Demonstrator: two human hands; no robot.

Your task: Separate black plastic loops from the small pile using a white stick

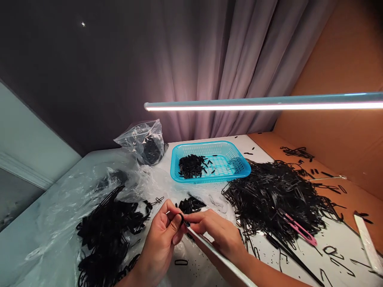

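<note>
Near the front middle, my left hand (164, 233) pinches a small black loop-like piece (181, 219) between thumb and fingers. My right hand (217, 231) meets it from the right, its fingertips closed at the same piece. A narrow white strip (218, 257) runs from the fingertips down toward the lower right, passing by my right hand; what keeps it in place is hidden. Just behind the fingers lies a small heap of short black pieces (191, 204). A single black elongated loop (181, 262) lies on the white table below my hands.
A blue basket (209, 179) holds black pieces. Large black piles lie left (104, 231) and right (278, 195), with a pink-handled tool (302, 231) on the right one. Clear plastic sheeting (60, 215) and a zip bag (149, 147) sit left. A lit tube lamp (263, 104) crosses above.
</note>
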